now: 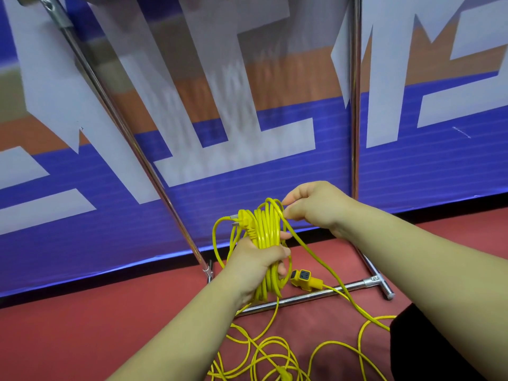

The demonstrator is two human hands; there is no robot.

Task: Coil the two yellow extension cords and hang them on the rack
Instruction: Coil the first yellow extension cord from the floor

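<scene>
Cord wound into 1 yellow bundle (265,226) sits in our left grip (258,262), fingers wrapped round its middle, just before the rack (316,295). Our right grip (316,210) pinches a strand at its top. Loose cord (283,374) and a socket (303,279) lie on the red floor (110,325).

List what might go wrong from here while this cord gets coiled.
1. The loose cord on the floor lies in crossing loops. Pulled in, it may knot.
2. The socket lies beside the rack's base bar and could snag there.
3. The coil is thick in the left hand. Loops may slip out while the right hand winds on more.
</scene>
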